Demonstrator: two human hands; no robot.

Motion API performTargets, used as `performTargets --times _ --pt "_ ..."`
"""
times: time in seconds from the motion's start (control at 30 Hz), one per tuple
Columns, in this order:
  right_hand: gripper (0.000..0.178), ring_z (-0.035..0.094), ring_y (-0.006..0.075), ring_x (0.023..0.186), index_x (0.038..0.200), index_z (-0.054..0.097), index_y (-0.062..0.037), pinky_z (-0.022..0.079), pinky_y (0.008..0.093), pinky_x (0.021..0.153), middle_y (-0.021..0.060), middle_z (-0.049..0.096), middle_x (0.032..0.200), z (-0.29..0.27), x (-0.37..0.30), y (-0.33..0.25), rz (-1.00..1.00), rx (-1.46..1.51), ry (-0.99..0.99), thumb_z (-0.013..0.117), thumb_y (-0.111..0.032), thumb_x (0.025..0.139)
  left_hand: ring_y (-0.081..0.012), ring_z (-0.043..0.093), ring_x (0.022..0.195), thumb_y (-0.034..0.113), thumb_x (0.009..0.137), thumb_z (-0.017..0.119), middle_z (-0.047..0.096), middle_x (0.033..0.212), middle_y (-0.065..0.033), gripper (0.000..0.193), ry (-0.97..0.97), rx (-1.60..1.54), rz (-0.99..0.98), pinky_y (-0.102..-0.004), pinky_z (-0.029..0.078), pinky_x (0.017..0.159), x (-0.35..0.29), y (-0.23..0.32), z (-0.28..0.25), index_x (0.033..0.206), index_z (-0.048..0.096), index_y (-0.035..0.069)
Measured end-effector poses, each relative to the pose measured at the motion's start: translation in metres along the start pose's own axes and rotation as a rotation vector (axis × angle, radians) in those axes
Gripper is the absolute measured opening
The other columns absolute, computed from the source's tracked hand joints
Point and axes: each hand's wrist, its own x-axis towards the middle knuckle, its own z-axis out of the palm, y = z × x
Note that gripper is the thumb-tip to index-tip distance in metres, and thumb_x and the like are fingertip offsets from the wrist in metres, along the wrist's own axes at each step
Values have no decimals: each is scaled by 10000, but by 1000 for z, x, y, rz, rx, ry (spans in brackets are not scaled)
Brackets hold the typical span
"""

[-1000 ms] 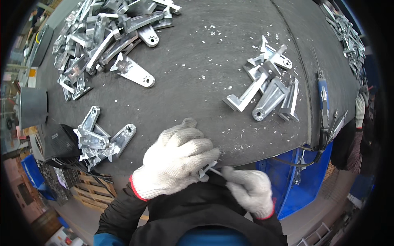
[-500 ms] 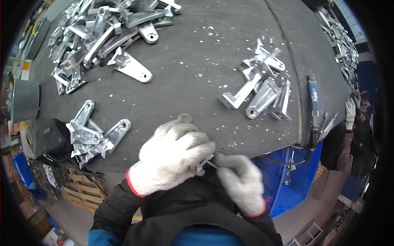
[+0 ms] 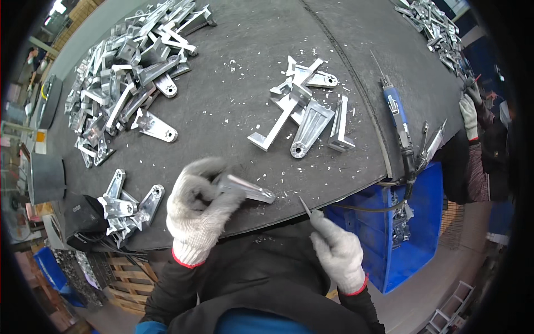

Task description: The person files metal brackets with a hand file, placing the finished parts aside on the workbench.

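My left hand (image 3: 194,214), in a white knit glove with a red cuff, is closed on a shiny metal bracket (image 3: 253,190). The bracket lies low over the near edge of the table, its narrow rounded end pointing right. My gloved right hand (image 3: 339,253) grips a slim pointed metal tool (image 3: 304,205), tip up and to the left, just off the table edge. Its handle is hidden in the fist. Nearest to both hands is a small group of brackets (image 3: 311,128) on the table. More brackets (image 3: 130,209) lie to the left, beside a black bag (image 3: 83,220).
A large bracket heap (image 3: 130,72) covers the far left of the dark table (image 3: 222,117), where pale shavings are scattered. A blue corded hand tool (image 3: 396,106) lies at right. Blue bins (image 3: 414,245) stand below the edge. Another person's gloved hand (image 3: 469,117) is at far right.
My hands have moved apart. The left one now holds the bracket out over the table; the right has drawn the pointed tool away, lower and to the right. The view has shifted.
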Motion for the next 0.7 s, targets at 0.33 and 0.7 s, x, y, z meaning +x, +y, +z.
performTargets --times 0.33,0.7 --pt "538 683 217 518 1452 645 -107 533 385 479 38 697 669 18 6 -32 -232 -136 -107 777 -187 936 -200 693 678 187 848 878 729 819 -63 240 -150 775 -111 -335 551 658 -23 17 -16 1057 800 98" --pt "438 757 220 685 1405 687 -58 576 362 586 124 764 867 12 30 -54 -156 -218 -199 730 -182 987 -287 671 842 161 786 885 660 899 -47 337 -166 1001 383 -423 499 764 -47 3 -10 1067 701 123"
